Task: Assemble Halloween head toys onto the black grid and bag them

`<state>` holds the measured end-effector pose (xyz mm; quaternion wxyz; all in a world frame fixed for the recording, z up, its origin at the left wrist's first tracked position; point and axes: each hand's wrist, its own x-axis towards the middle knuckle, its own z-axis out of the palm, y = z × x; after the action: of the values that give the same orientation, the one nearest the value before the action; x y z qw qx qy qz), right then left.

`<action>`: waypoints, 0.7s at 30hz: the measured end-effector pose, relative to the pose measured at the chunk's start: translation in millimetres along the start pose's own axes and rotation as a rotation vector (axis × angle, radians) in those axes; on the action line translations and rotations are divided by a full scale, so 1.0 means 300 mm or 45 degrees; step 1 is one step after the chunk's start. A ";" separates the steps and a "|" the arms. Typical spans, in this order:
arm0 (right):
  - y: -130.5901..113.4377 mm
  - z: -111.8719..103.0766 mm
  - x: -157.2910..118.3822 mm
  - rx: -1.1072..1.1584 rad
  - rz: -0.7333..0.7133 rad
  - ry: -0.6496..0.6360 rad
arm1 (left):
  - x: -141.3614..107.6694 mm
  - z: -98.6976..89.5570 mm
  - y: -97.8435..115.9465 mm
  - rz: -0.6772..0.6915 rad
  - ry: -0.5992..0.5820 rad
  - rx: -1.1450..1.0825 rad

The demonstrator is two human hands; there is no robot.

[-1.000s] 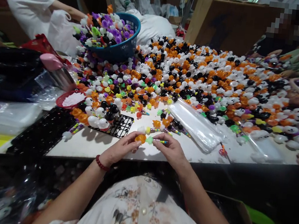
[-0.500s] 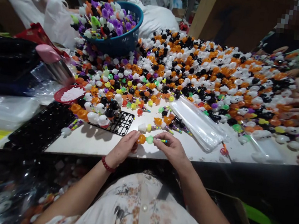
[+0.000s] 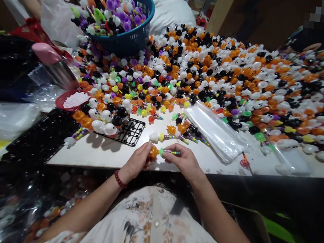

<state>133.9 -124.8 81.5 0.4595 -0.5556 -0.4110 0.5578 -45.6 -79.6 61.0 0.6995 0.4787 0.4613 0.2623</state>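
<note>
Close to the table's front edge, my left hand (image 3: 137, 161) pinches a shiny orange pumpkin-like topper (image 3: 154, 152). My right hand (image 3: 184, 158) grips a thin multicoloured striped stick (image 3: 173, 152) between thumb and fingers. A small green topper (image 3: 161, 152) on the stick's left end faces the orange topper; whether the two are joined I cannot tell. Just behind my hands lies a white topper (image 3: 154, 136) with a yellow piece beside it. A black grid tray (image 3: 135, 132) to the left bears several white, black and orange figures (image 3: 106, 117).
A large heap of toppers (image 3: 215, 65) covers the back. Behind left stands a full blue basket (image 3: 145, 22). Clear plastic bags (image 3: 215, 133) lie right of centre. A red dish (image 3: 61, 102) and a pink-lidded flask (image 3: 55, 64) are left. Other people are at both sides.
The green topper has turned and now looks narrower beside the orange one. My hands stay nearly in place. At the far right, another person's hand has left the table edge.
</note>
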 end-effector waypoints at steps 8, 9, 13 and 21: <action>0.035 0.044 0.001 0.100 0.036 0.014 | 0.020 0.023 -0.033 0.272 0.295 0.351; 0.042 0.054 0.002 0.115 0.034 0.019 | 0.019 0.027 -0.036 0.285 0.328 0.379; 0.071 0.096 0.015 0.109 0.006 0.032 | 0.020 0.032 -0.049 0.325 0.440 0.443; 0.068 0.043 0.127 -0.517 -0.473 0.075 | 0.116 -0.044 -0.063 0.528 0.367 0.626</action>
<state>121.4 -92.2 53.3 0.4451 -0.5674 -0.5956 0.3538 -43.8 -53.5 28.4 0.4230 0.6742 0.4977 0.3447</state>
